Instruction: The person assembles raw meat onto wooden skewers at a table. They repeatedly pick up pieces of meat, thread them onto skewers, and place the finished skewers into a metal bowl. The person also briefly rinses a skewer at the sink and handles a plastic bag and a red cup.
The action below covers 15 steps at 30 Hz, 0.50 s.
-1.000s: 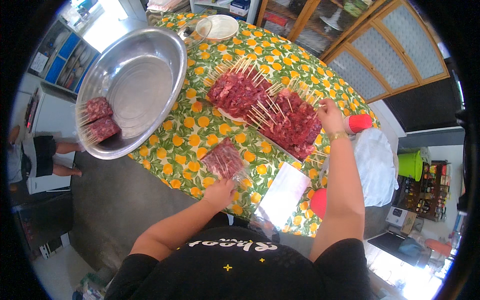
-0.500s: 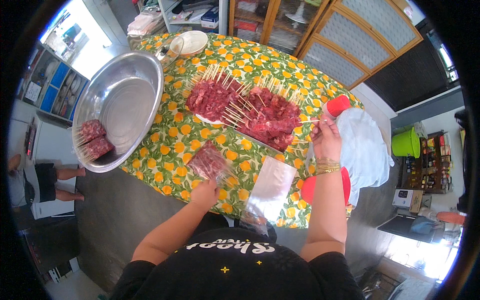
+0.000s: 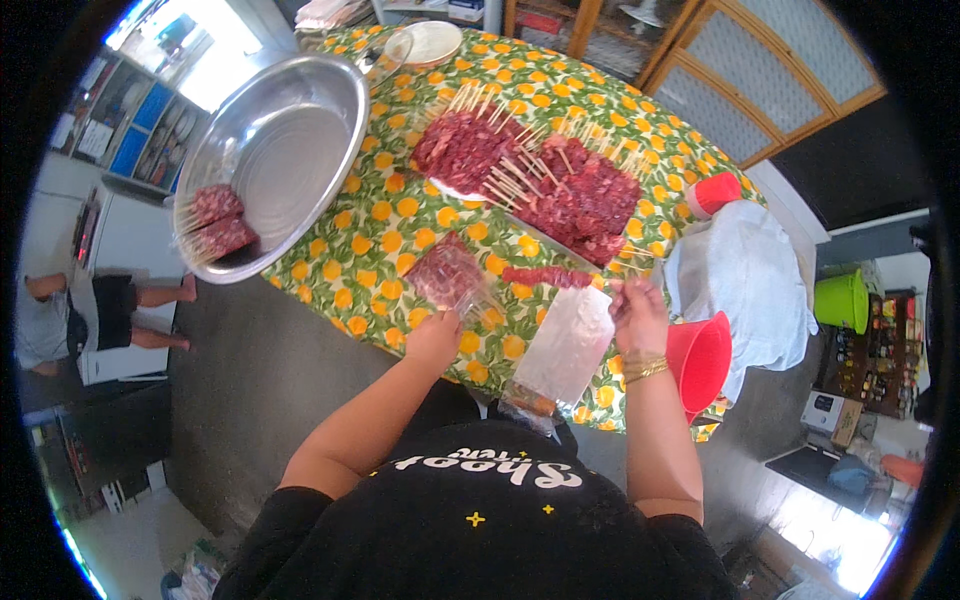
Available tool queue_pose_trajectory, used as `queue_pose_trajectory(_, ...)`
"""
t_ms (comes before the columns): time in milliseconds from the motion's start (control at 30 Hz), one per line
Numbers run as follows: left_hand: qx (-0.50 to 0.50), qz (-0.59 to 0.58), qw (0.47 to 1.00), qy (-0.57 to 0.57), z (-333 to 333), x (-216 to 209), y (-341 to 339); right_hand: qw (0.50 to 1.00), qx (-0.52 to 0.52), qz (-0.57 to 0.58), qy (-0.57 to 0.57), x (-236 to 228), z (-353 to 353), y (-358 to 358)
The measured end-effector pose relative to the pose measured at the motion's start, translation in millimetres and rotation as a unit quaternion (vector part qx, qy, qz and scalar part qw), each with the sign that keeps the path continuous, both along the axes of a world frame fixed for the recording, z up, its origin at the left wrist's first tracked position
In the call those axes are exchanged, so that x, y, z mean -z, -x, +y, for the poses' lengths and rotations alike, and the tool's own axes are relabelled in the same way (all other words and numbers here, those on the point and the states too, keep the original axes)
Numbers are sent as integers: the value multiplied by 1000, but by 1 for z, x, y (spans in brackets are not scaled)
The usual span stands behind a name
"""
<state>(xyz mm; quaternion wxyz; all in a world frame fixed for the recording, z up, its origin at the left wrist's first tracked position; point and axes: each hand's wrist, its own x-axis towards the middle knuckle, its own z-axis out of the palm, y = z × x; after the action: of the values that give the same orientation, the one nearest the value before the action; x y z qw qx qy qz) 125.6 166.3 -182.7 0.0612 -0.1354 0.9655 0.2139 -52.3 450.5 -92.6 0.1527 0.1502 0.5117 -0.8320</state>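
Note:
My right hand (image 3: 638, 316) is closed on the stick end of a single raw meat skewer (image 3: 545, 277), whose red meat points left above the table. Just below that skewer lie flat clear plastic bags (image 3: 560, 345). My left hand (image 3: 434, 338) grips the near edge of a clear bag of meat skewers (image 3: 441, 272), with its pale sticks toward my fingers. Beyond both hands, a big pile of raw meat skewers (image 3: 590, 200) fills a tray, and another heap (image 3: 465, 150) rests on a white plate beside it.
At the left stands a large metal basin (image 3: 345, 150) with bagged skewers (image 3: 222, 238) inside. A red container (image 3: 700, 360) is beside my right wrist, near a pale cloth (image 3: 745, 270) and a red cup (image 3: 713, 194). A person (image 3: 100, 310) is at the far left.
My right hand has come back from the pile toward me, drawing one skewer out over the plastic bags. My left hand still holds the bagged skewers. The whole view has shifted.

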Motion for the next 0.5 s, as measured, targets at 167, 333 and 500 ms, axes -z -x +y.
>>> queue_pose_trajectory(167, -27, 0, 999, -19, 1, 0, -3, 991, 10, -121, -49, 71, -9, -68)
queue_pose_trajectory(333, -35, 13, 999, -37, 2, -1, -5, 987, 35, -153, 17, 117, -46, -101)
queue_pose_trajectory(500, 4, 36, 999, -8, 2, 2, -6, 977, -35, -204, 55, 134, -105, -110)
